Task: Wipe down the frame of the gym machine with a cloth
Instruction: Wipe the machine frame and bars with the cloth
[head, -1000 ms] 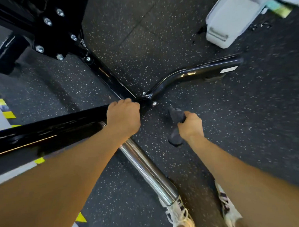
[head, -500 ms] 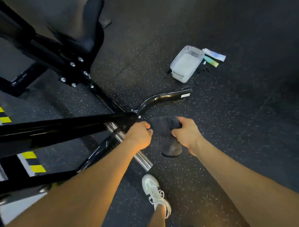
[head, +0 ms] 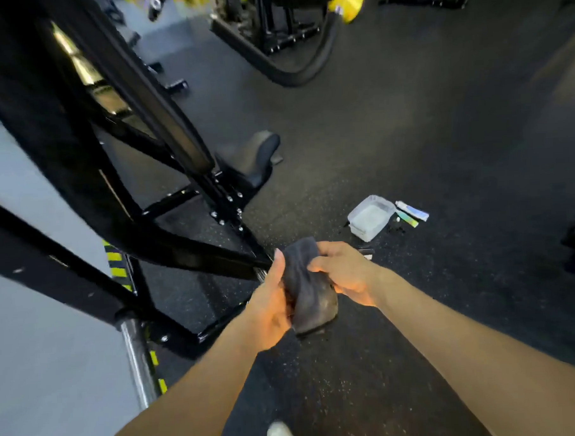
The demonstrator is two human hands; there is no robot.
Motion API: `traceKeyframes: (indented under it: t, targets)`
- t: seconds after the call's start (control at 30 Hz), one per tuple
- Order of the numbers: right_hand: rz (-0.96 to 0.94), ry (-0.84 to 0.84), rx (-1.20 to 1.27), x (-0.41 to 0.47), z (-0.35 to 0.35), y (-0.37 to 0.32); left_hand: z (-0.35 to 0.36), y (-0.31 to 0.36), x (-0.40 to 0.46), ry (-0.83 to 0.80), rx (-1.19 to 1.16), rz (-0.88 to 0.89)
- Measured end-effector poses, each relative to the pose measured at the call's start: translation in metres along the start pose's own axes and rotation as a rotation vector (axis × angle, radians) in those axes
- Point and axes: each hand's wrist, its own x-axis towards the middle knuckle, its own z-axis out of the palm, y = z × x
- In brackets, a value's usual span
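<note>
A dark grey cloth [head: 307,283] hangs between both my hands in front of me, above the floor. My left hand [head: 270,304] holds its left side, thumb up along the edge and fingers tucked under it. My right hand [head: 343,273] pinches the top right of the cloth. The black frame of the gym machine [head: 169,252] fills the left half of the view, with slanted beams meeting at a bolted joint [head: 228,209]. Neither hand touches the frame.
A white plastic tub [head: 370,217] and small tubes [head: 411,212] lie on the speckled rubber floor ahead on the right. A chrome bar [head: 135,356] and yellow-black hazard tape [head: 117,264] sit low left. Another machine base [head: 281,36] stands farther back. My shoe [head: 279,435] shows below.
My left hand let go of the black frame bar and took hold of the cloth beside my right hand. My head rose, so the view now reaches farther across the gym.
</note>
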Motion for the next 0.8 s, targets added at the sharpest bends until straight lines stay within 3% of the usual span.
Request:
traceKeyframes:
  t: [0.13, 0.23, 0.4, 0.57, 0.8]
  targets:
    - [-0.127, 0.050, -0.190, -0.028, 0.021, -0.070, 0.010, 0.046, -0.055, 0.070, -0.018, 0.066]
    - [-0.221, 0.087, -0.298, -0.041, 0.038, -0.124, 0.005, 0.086, -0.085, 0.195, -0.057, 0.224]
    - [-0.361, 0.102, -0.427, -0.037, 0.087, -0.209, -0.028, 0.160, -0.130, 0.404, -0.054, 0.489]
    - [-0.484, 0.111, -0.504, -0.034, 0.135, -0.263, -0.070, 0.220, -0.168, 0.562, -0.143, 0.631]
    - [-0.551, 0.143, -0.571, -0.021, 0.164, -0.321, -0.123, 0.275, -0.194, 1.011, 0.259, 0.813]
